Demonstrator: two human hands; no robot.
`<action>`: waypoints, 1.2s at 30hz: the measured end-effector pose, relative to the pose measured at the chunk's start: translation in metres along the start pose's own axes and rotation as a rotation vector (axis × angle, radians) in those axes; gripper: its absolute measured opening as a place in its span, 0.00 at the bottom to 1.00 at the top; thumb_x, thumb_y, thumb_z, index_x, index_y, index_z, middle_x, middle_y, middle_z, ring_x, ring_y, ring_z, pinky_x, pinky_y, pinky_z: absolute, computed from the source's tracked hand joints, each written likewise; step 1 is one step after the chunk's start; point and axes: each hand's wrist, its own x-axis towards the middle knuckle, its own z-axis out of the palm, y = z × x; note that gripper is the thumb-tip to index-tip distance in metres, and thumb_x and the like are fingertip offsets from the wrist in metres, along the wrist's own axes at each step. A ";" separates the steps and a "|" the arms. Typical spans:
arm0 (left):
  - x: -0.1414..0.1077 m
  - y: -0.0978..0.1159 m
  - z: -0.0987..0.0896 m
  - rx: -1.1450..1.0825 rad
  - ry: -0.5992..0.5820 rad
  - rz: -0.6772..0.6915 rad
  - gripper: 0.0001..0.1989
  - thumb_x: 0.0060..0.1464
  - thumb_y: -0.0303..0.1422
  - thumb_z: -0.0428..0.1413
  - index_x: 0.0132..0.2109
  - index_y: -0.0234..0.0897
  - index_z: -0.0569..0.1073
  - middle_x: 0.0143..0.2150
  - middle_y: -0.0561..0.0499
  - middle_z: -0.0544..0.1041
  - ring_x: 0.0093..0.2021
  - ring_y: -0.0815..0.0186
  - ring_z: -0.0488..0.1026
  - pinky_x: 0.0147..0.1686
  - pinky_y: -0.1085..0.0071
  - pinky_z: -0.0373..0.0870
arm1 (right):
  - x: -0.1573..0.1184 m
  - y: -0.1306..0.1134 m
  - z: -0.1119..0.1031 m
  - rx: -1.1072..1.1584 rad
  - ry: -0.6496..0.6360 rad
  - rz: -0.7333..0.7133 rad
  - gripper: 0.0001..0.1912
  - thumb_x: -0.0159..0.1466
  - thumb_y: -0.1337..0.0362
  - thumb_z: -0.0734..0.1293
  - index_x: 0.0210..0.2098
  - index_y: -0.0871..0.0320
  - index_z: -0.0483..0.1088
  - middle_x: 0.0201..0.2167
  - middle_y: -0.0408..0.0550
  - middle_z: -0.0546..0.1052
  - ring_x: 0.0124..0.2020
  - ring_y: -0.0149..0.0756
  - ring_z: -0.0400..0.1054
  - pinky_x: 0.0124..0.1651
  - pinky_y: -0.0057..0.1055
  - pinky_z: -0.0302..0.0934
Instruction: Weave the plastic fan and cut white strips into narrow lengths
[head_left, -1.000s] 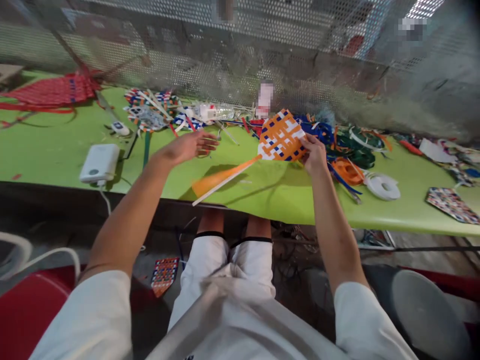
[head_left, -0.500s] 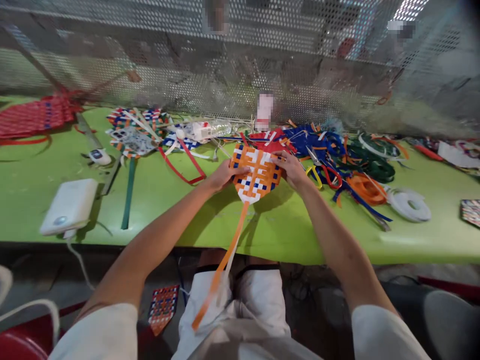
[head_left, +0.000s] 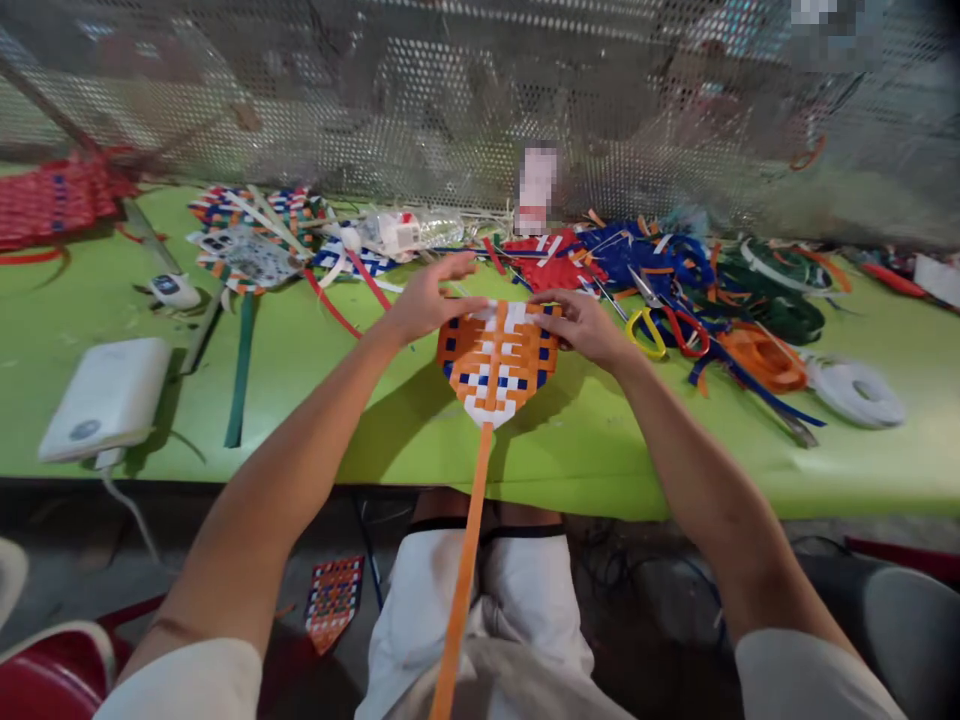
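Observation:
A woven piece of orange, white and blue flat strips (head_left: 496, 350), pointed at its lower end, is held above the green table. A long orange strip (head_left: 474, 520) trails from its point towards my lap. My left hand (head_left: 431, 298) is at the top left edge, thumb along the weave and index finger raised off it; its other fingers are partly hidden. At the top right corner, my right hand (head_left: 581, 325) pinches the piece, fingers curled over its edge. Yellow-and-red-handled scissors (head_left: 667, 333) lie right of my right hand.
On the green table (head_left: 600, 450) are a white power bank (head_left: 109, 395), a smartwatch (head_left: 174, 291), woven pieces (head_left: 255, 255), an orange strip roll (head_left: 765, 358) and a white strip roll (head_left: 855, 390). A perforated metal panel (head_left: 337, 110) stands behind. Another woven piece (head_left: 335, 600) lies below the table edge.
My left hand has shifted up to the piece's top edge, with its index finger lifted. The piece has turned straighter and moved slightly down and left. The view has shifted.

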 end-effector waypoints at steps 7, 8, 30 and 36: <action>-0.013 0.024 0.017 0.420 -0.316 -0.011 0.19 0.60 0.48 0.62 0.35 0.35 0.82 0.30 0.47 0.81 0.33 0.60 0.74 0.39 0.64 0.66 | 0.000 0.007 0.030 -0.122 -0.077 -0.107 0.21 0.63 0.49 0.75 0.49 0.57 0.81 0.38 0.49 0.83 0.33 0.37 0.70 0.33 0.33 0.63; -0.014 0.027 0.019 0.397 -0.328 -0.039 0.18 0.59 0.47 0.62 0.33 0.35 0.80 0.27 0.48 0.78 0.30 0.62 0.71 0.34 0.65 0.61 | -0.001 0.007 0.032 -0.124 -0.078 -0.089 0.23 0.63 0.49 0.75 0.50 0.57 0.81 0.36 0.48 0.82 0.31 0.36 0.68 0.32 0.32 0.61; -0.018 0.005 0.050 0.451 -0.276 0.067 0.18 0.58 0.22 0.55 0.53 0.36 0.79 0.43 0.42 0.83 0.41 0.55 0.79 0.41 0.64 0.69 | 0.003 0.032 0.022 -0.493 0.034 -0.096 0.13 0.61 0.53 0.73 0.38 0.56 0.77 0.37 0.51 0.81 0.35 0.42 0.72 0.39 0.37 0.64; -0.016 0.006 0.052 0.527 -0.301 0.039 0.19 0.56 0.21 0.56 0.53 0.39 0.77 0.46 0.42 0.81 0.56 0.48 0.76 0.52 0.58 0.69 | 0.003 0.031 0.027 -0.554 0.026 -0.112 0.11 0.62 0.55 0.72 0.38 0.56 0.77 0.38 0.51 0.81 0.35 0.41 0.70 0.40 0.38 0.63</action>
